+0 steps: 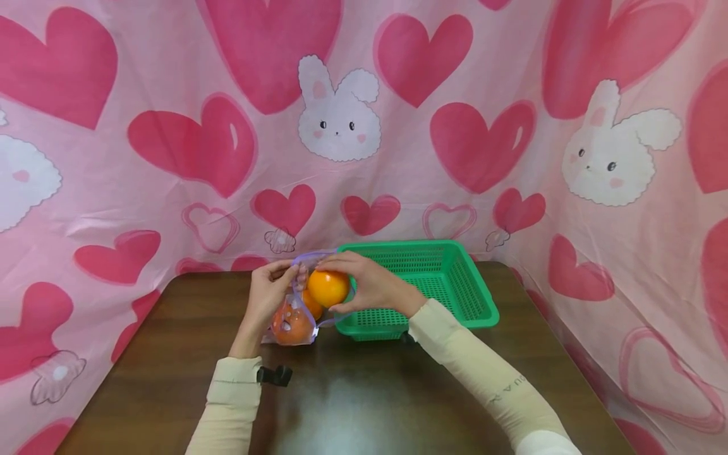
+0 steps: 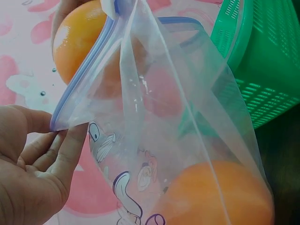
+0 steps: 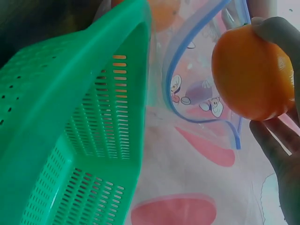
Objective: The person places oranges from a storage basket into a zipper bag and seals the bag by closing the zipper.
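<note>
Orange (image 1: 328, 289) is gripped by right fingers (image 3: 268, 144) while left fingers (image 2: 71, 151) pinch a bag (image 2: 154, 122) beside the green basket (image 1: 415, 258).

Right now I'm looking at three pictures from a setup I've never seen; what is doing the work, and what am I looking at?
There is no machine arm here: the work is done by a person's two bare hands. The wide picture comes from a camera worn on the head, looking forward and down; the two close ones come from a camera on each wrist. A green basket stands on a brown table. To its left, the left hand pinches the edge of a clear bag, while the right hand holds an orange fruit at its open mouth. More fruit shows through the plastic.
</note>
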A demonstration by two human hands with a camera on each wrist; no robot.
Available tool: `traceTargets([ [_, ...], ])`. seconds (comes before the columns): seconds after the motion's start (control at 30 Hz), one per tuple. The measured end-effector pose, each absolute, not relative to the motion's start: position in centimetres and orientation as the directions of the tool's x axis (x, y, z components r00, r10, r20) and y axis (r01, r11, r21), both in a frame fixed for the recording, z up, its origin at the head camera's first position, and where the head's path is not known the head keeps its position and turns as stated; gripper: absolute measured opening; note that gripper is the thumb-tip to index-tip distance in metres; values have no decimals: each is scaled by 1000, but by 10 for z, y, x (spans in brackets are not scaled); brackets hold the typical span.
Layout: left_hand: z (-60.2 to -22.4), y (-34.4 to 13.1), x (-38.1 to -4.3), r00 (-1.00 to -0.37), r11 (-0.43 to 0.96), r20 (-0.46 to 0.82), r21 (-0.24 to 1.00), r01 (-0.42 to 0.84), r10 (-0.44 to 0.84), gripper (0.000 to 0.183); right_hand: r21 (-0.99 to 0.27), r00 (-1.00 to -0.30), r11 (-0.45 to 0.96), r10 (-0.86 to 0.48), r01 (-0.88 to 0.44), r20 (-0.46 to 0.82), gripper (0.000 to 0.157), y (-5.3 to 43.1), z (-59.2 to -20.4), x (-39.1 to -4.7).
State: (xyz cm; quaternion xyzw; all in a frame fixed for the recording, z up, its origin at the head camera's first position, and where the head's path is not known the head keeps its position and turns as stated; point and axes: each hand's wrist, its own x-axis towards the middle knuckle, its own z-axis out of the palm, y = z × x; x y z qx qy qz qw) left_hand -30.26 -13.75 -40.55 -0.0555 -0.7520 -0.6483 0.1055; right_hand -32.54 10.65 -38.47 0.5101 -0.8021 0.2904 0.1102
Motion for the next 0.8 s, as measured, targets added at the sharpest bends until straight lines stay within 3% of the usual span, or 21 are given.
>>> traceTargets([
  [0.37,-403,-138,-304,-969,177,247,954,241,-12,32,-313,-475,365,-761,-877,442,74,100,-387,-324],
  [0.8,-400,-140,-305,-968,131,250,960,246,-15,30,-247,-513,453,-803,-856,304,75,88,-385,-326],
])
